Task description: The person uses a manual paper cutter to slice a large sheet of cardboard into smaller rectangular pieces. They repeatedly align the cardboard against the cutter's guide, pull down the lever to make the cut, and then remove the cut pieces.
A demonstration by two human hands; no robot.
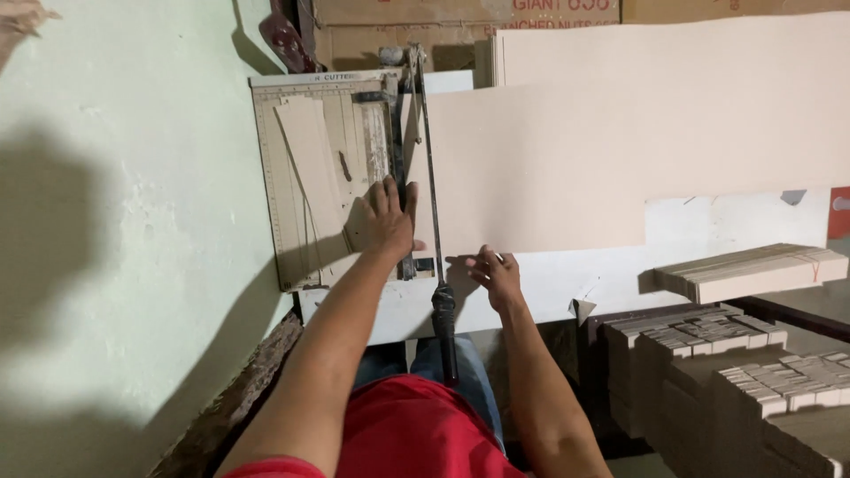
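A guillotine paper cutter [301, 177] lies on a white table, its blade arm [429, 177] lowered and its black handle [444, 327] pointing toward me. A large beige card sheet [549, 168] runs from the blade out to the right. My left hand [388, 217] presses flat on the cutter bed just left of the blade, fingers spread. My right hand [496, 274] rests at the near edge of the beige sheet, fingers loosely apart, holding nothing that I can see. A cut beige strip [314, 168] lies on the cutter bed.
A pale green wall [124, 221] rises at the left. Stacks of cut beige strips [753, 270] and more stacks [735, 372] sit at the right. Brown cartons [460, 22] stand behind the cutter. A second beige sheet [673, 53] lies further back.
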